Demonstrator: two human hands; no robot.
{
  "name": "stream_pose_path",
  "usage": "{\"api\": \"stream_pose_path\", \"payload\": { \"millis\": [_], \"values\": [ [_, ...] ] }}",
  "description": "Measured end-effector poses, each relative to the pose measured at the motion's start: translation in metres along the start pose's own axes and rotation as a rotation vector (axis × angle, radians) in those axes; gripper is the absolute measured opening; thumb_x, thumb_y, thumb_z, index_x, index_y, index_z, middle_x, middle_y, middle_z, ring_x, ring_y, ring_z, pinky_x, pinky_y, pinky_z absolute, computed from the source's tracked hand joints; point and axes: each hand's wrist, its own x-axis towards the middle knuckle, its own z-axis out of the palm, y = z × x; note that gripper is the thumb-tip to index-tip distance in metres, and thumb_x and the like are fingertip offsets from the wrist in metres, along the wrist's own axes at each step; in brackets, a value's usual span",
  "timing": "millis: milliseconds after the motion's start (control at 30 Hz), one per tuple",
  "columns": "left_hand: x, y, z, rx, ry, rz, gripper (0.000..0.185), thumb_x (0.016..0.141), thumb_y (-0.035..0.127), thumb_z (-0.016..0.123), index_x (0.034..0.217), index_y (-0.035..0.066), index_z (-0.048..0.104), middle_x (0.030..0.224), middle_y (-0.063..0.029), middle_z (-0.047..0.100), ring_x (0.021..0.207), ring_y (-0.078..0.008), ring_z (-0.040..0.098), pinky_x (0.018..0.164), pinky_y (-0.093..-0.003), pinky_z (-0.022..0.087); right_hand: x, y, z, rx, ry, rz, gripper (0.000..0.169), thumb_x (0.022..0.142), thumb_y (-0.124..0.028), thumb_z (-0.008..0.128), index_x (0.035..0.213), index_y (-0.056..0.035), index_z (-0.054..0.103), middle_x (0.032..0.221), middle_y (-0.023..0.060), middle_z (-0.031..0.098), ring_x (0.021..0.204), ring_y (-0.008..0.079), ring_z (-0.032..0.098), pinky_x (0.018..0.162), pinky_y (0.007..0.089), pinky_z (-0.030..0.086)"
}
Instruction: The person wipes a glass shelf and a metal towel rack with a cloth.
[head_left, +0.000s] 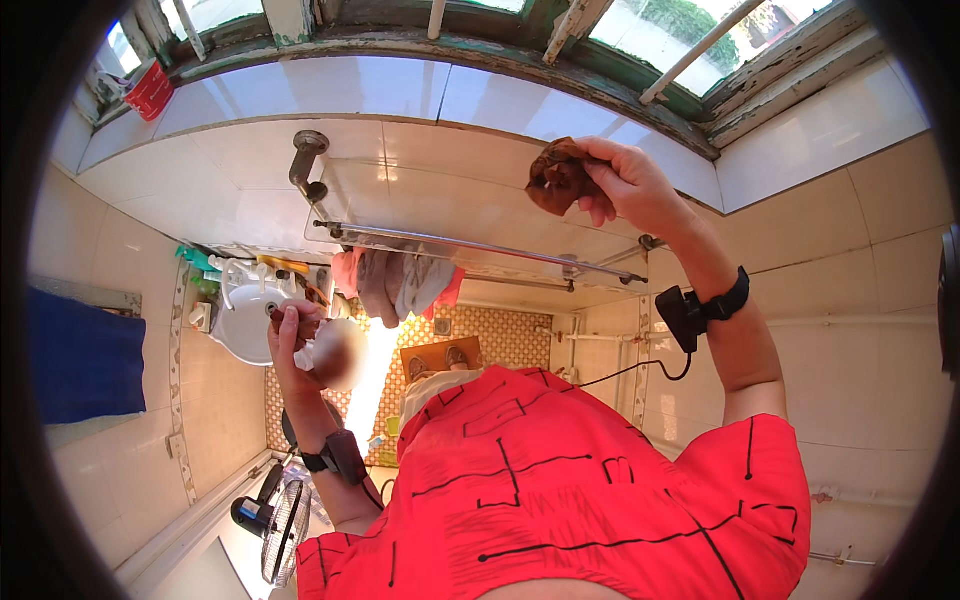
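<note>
My right hand (619, 180) is raised near the tiled window ledge, its fingers closed on a crumpled brown cloth (555, 180). On the other side, my left hand (289, 341) holds a dark reddish-brown item (300, 327) that looks like cloth, in front of the white washbasin (247, 330). A blurred, roundish patch hides what lies just beside the left fingers. Between the hands, a metal towel rail (480, 247) runs along a glass shelf. Pink, grey and white towels (397, 281) hang under it.
A red tub (148, 90) stands on the ledge at the left. A blue cloth (86, 356) hangs on the left wall. An electric fan (286, 532) is at the lower left. Pipes (832, 321) run along the right wall. Both feet are on a brown board (441, 356).
</note>
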Motion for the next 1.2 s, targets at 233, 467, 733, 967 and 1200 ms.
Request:
{"api": "stream_pose_path", "payload": {
  "millis": [233,467,733,967,1200],
  "values": [
    [0.023,0.075,0.119,0.215,-0.313,-0.024,0.036,0.089,0.014,0.052,0.122,0.002,0.052,0.073,0.0023,0.052,0.065,-0.0055,0.051,0.062,-0.018,0.041,0.01,0.003,0.035,0.487,-0.159,-0.266,0.022,0.094,-0.005,0.041,0.112,0.0001,0.052,0.084,0.0039,0.059,0.07,0.0101,0.056,0.066,0.0237,0.048],
    [0.036,0.067,0.17,0.257,-0.649,-0.054,0.045,0.084,0.008,0.061,0.126,0.0,0.047,0.092,-0.0048,0.063,0.078,-0.0063,0.057,0.07,-0.0202,0.046,0.017,0.005,0.064,1.032,-0.297,-0.401,0.024,0.091,-0.001,0.046,0.115,-0.0008,0.05,0.099,0.0053,0.056,0.079,0.0122,0.054,0.073,0.027,0.046],
    [0.053,0.042,0.172,0.309,-0.418,0.109,0.026,0.082,0.014,0.063,0.103,-0.001,0.059,0.076,-0.0068,0.066,0.067,-0.0113,0.061,0.062,-0.0237,0.048,0.017,0.036,0.081,0.029,0.143,-0.43,0.04,0.084,-0.021,0.064,0.115,0.0001,0.051,0.1,0.0036,0.058,0.083,0.0128,0.055,0.071,0.0248,0.047],
    [0.04,0.045,0.199,1.113,-0.624,0.407,0.04,0.079,0.018,0.066,0.114,0.0,0.056,0.075,-0.0094,0.066,0.064,-0.0107,0.06,0.062,-0.0276,0.048,0.022,0.048,0.072,0.373,0.161,-0.142,0.029,0.084,-0.022,0.066,0.104,-0.0026,0.057,0.092,0.001,0.06,0.073,0.0061,0.054,0.059,0.0221,0.043],
    [0.035,0.05,0.117,0.541,-0.218,0.196,0.03,0.083,0.004,0.06,0.112,0.004,0.061,0.07,0.0007,0.059,0.059,-0.0034,0.053,0.055,-0.018,0.042,-0.012,0.082,-0.007,-0.902,0.361,-0.355,0.015,0.077,-0.007,0.061,0.091,-0.0041,0.056,0.079,0.0126,0.059,0.075,0.0314,0.058,0.065,0.0387,0.048]
  ]
}}
